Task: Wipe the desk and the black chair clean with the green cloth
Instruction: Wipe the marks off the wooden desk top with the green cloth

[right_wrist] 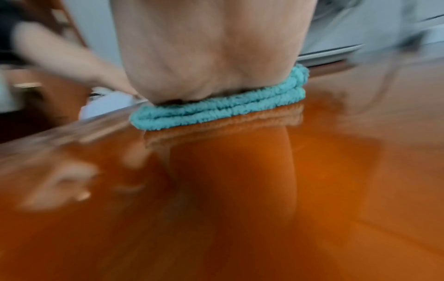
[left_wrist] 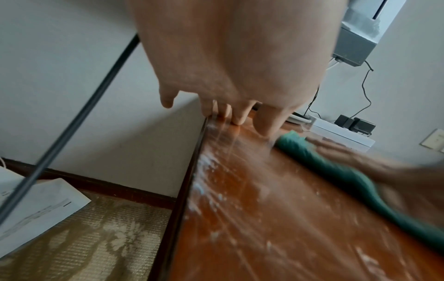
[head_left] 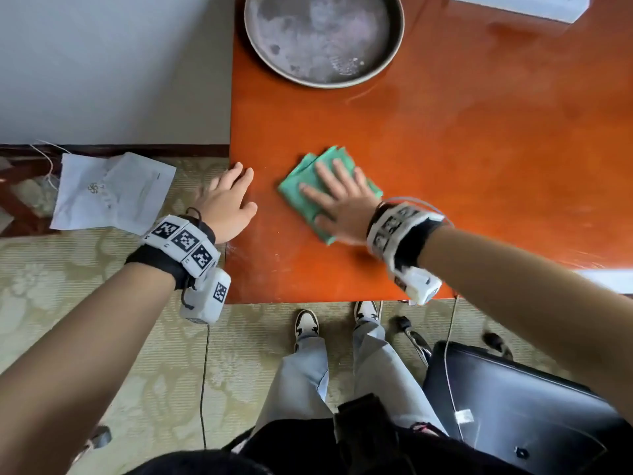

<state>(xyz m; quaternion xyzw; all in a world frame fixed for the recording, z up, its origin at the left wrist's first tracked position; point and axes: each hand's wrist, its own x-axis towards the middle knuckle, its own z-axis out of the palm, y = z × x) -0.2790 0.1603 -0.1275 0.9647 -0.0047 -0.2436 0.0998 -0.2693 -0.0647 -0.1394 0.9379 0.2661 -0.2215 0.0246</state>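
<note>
The folded green cloth lies on the orange-brown desk near its left front corner. My right hand presses flat on it with straight, spread fingers. In the right wrist view the cloth shows as stacked folds under my palm, blurred by motion. My left hand rests flat on the desk's left edge, fingers straight, holding nothing; the left wrist view shows its fingertips touching the streaked, dusty desktop. The black chair stands at lower right, partly behind my right arm.
A round metal basin with cloudy water sits at the desk's back left. A white box is at the back right. White papers lie on the patterned carpet left of the desk. Thin cables hang by the chair.
</note>
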